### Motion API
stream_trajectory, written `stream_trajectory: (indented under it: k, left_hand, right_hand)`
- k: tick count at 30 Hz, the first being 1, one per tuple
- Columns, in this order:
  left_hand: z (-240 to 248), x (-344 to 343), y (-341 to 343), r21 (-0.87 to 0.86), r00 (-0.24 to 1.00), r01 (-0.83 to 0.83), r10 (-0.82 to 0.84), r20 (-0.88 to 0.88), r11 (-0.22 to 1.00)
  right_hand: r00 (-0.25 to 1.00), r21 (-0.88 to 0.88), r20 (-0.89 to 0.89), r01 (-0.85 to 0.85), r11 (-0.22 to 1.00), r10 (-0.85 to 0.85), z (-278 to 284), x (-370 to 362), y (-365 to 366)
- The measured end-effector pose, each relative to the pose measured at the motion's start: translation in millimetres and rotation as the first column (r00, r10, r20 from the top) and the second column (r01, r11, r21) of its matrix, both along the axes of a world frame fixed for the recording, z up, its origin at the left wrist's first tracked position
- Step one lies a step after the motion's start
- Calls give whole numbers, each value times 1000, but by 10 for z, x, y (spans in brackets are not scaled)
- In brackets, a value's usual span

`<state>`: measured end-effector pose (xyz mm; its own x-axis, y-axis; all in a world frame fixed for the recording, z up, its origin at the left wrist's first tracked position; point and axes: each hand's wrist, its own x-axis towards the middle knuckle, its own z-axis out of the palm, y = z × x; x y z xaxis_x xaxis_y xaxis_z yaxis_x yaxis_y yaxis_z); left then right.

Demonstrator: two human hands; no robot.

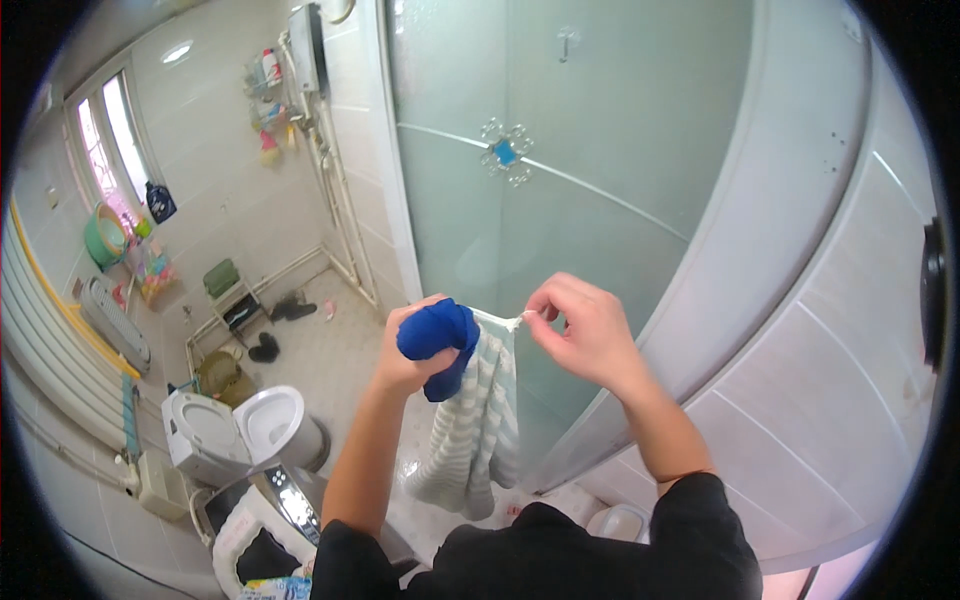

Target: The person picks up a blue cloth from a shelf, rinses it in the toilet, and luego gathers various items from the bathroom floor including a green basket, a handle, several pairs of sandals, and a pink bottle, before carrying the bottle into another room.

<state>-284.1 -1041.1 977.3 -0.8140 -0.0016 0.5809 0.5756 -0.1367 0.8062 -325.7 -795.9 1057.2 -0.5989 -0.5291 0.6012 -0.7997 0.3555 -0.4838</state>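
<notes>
My left hand (405, 362) is closed round a bunched dark blue cloth (437, 333), with the thumb across its front. From the same grip hangs a grey-and-white striped cloth (472, 425), in loose folds down toward the floor. To the right, my right hand (583, 325) pinches a thin white end at the striped cloth's top corner, between thumb and fingertips. The white top edge (492, 318) is stretched between both hands. How the two cloths meet inside my left hand is hidden.
A frosted glass door (590, 130) stands just ahead. At left are an open toilet (270, 420), a washing machine (290, 500) and a white radiator (60, 340). Dark shoes (263, 348) and a small rack (238, 305) rest on the tiled floor further back.
</notes>
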Motion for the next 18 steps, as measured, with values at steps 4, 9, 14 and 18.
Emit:
stream_trajectory:
  k: [4,9,14,18]
  left_hand:
    - [179,-158,242,143,984,-178,178,13,974]
    - [935,-443,509,143,947,-274,293,-134,951]
    - [1541,-662,654,314,986,-144,165,-41,938]
    - [1660,-804,597,353,989,-144,143,28,925]
  right_hand:
    - [797,91,-580,269,959,-169,604,37,110]
    - [468,56,-867,433,899,-171,1477,-224,77]
    - [311,11,-926,590,807,-214,2120,-798,-127]
    - [473,151,-846,654,741,-246,2366,-809,-330]
